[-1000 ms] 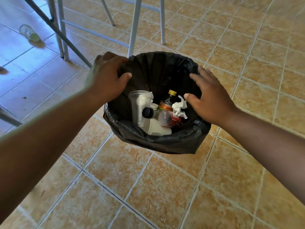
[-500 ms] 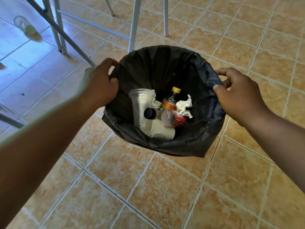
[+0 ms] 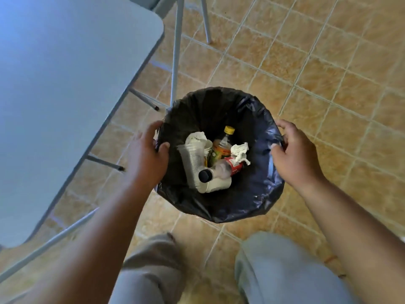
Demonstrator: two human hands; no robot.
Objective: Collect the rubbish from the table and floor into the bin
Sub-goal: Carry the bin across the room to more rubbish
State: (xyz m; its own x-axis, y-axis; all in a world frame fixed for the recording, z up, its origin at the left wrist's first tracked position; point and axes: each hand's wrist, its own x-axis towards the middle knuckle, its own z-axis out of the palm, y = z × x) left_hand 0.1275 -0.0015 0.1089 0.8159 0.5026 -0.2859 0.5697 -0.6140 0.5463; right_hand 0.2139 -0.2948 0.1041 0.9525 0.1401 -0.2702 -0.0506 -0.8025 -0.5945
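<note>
A round bin (image 3: 221,207) lined with a black bag is held above the tiled floor. My left hand (image 3: 147,156) grips its left rim and my right hand (image 3: 294,156) grips its right rim. Inside lie stacked clear plastic cups (image 3: 191,163), a bottle with a yellow cap (image 3: 222,145), a red-labelled bottle (image 3: 230,168), a white container with a black cap (image 3: 215,183) and crumpled tissue (image 3: 240,152).
A pale grey table top (image 3: 65,84) fills the left, with its metal legs (image 3: 176,51) beside and behind the bin. My legs in grey trousers (image 3: 285,273) stand below the bin. Tan floor tiles (image 3: 328,73) spread to the right.
Both hands closed on the bin's rim and lifted it. The view rose from floor level to above the table top, and my legs came into sight.
</note>
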